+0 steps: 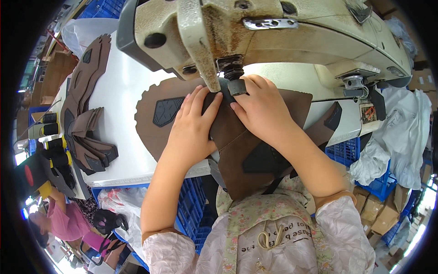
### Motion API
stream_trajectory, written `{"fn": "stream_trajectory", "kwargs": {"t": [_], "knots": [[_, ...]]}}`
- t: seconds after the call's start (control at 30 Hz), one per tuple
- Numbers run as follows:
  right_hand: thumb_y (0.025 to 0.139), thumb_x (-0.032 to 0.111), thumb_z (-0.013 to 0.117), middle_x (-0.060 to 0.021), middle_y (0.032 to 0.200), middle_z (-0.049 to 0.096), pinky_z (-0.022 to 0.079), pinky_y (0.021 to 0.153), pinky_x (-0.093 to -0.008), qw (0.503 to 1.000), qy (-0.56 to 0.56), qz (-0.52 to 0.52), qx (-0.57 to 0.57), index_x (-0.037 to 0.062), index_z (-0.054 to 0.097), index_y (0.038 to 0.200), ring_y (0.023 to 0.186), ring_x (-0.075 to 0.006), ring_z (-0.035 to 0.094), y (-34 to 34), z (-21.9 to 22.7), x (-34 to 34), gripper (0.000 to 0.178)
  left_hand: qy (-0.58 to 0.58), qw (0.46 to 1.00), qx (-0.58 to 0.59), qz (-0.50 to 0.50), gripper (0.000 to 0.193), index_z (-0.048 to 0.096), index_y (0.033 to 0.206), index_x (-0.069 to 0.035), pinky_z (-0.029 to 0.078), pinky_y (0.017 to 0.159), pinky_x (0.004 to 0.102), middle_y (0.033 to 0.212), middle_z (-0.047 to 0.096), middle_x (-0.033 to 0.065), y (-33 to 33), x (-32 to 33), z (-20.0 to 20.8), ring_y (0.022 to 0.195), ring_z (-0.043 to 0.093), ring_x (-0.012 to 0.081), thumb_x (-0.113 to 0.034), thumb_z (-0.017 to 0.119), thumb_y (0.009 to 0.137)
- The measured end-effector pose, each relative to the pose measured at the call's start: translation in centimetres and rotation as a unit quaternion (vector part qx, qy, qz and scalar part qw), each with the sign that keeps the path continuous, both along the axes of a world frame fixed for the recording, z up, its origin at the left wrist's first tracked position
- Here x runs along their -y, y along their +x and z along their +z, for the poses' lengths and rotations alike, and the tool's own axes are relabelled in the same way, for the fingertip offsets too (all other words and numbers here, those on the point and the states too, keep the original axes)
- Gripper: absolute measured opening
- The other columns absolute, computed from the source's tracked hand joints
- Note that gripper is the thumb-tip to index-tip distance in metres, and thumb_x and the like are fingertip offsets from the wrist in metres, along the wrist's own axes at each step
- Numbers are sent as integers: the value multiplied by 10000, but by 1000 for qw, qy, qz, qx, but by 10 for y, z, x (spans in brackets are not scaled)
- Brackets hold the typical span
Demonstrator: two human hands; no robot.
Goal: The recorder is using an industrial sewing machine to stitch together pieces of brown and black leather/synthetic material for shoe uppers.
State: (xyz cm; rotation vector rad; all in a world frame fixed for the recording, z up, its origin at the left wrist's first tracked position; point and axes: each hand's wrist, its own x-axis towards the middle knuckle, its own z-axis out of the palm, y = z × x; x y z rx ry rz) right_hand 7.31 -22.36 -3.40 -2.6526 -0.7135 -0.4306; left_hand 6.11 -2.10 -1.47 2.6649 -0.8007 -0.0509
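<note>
A brown leather-like piece with a toothed edge and a dark raised patch lies under the sewing machine's head. My left hand rests on it, fingers stretched out flat, fingertips beside the pale machine arm's lower tip. A stitched brown part of the work runs from the needle area toward my lap. My right hand presses on the work right of the dark round foot part. Its thumb is apart from the bent fingers; some fingertips are hidden.
Stacked brown pieces lie on the white table at the left. Dark thread spools stand beyond them. Blue crates and white plastic bags flank the table. Another person sits at lower left.
</note>
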Motion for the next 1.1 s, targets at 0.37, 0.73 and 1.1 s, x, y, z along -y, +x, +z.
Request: {"fn": "stream_trajectory", "kwargs": {"t": [0.37,0.73,1.1], "knots": [[812,206,699,-116,1140,587,440,938,-461,1000,-3,5,-12,8,632,1146,1073,-284,530,0,-5,4,394,30,999,-9,32,775,512,1409,-141,369,1095,494,1462,373,248,-3,6,1,1372,367,444,-93,709,661],[844,215,672,-121,1190,575,402,991,-480,1000,-4,7,-16,-8,616,1183,1111,-295,513,-1,-8,3,409,27,999,-12,33,775,496,1435,-160,368,1094,487,1485,335,305,-4,7,1,1375,360,454,-173,753,704],[836,220,684,-114,1180,581,405,990,-472,1000,-8,4,-11,4,622,1167,1110,-296,518,-2,-9,3,400,18,999,-12,27,759,496,1433,-152,365,1093,495,1478,339,311,-2,5,-1,1366,363,466,-221,755,722]]}}
